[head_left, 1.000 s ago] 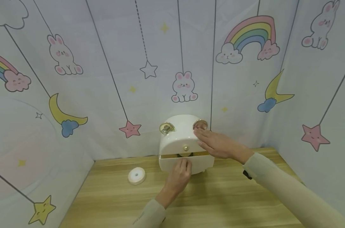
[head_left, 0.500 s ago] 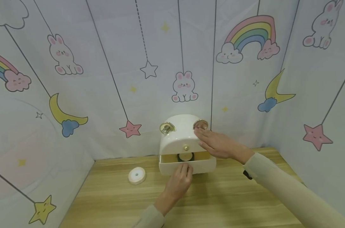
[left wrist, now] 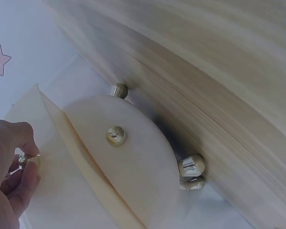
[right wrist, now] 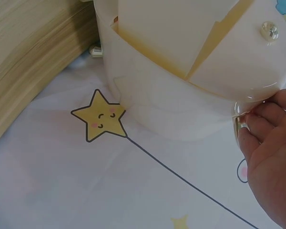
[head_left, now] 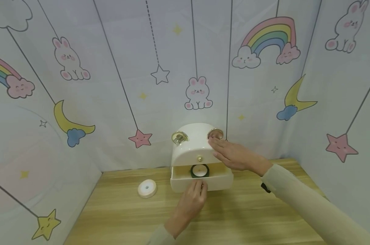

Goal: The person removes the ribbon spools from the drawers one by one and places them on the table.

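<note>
A white rounded chest (head_left: 192, 144) with gold ear-like fittings stands against the back wall. One drawer (head_left: 218, 183) is pulled out. Inside it lies a round item (head_left: 200, 170) with a dark green rim and pale face. My left hand (head_left: 189, 200) pinches the drawer's gold knob (left wrist: 31, 162) between thumb and fingers. Below that drawer, the left wrist view shows another panel with a gold knob (left wrist: 116, 136). My right hand (head_left: 238, 156) rests with extended fingers on the chest's upper right side, touching the right gold fitting (head_left: 215, 134).
On the wood-grain tabletop (head_left: 117, 211), left of the chest, lies a pale pink and white spool (head_left: 147, 189). White fabric walls (head_left: 160, 112) printed with rabbits, stars and rainbows surround the table at the back and sides.
The drawer has slid further out toward me, with my left hand on its knob. The green-rimmed round item has come into fuller view. My right hand has stayed in place.
</note>
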A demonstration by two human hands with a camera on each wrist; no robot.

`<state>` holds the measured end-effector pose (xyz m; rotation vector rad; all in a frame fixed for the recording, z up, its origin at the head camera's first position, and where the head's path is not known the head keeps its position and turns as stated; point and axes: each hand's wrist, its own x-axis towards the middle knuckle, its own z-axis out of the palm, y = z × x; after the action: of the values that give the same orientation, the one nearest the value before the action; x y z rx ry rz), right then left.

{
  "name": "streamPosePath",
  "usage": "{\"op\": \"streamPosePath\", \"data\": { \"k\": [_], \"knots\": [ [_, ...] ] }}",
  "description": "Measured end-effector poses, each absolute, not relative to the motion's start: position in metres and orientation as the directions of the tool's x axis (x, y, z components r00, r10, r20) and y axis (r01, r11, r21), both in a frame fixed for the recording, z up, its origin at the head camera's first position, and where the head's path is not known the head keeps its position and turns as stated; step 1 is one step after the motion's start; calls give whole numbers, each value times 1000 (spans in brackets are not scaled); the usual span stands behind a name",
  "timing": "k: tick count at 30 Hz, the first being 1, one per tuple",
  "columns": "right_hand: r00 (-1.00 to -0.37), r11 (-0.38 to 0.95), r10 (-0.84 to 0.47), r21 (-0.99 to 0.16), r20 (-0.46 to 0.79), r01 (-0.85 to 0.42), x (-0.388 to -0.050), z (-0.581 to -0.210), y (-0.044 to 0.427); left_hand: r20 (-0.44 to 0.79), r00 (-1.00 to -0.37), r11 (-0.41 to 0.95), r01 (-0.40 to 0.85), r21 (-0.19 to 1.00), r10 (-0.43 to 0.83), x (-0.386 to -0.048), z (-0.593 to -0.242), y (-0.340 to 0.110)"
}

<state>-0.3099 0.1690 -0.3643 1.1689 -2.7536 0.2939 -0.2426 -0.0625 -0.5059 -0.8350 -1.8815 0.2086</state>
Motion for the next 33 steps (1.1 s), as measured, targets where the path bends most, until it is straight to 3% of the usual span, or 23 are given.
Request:
{"op": "streamPosePath", "data": {
  "k": [16, 25, 33],
  "knots": [
    [-696, 685, -690, -132, 197, -716, -311, -364, 168, 752, -199, 741, 448, -501, 628, -228, -508, -64],
    [-693, 684, -690, -124, 210, -719, -312, -366, 169, 764, -117, 723, 439, -533, 634, -219, -509, -64],
    [-695, 688, -689, -116, 207, -716, -310, -365, 169, 747, -115, 707, 445, -550, 654, -208, -508, -64]
  ]
}}
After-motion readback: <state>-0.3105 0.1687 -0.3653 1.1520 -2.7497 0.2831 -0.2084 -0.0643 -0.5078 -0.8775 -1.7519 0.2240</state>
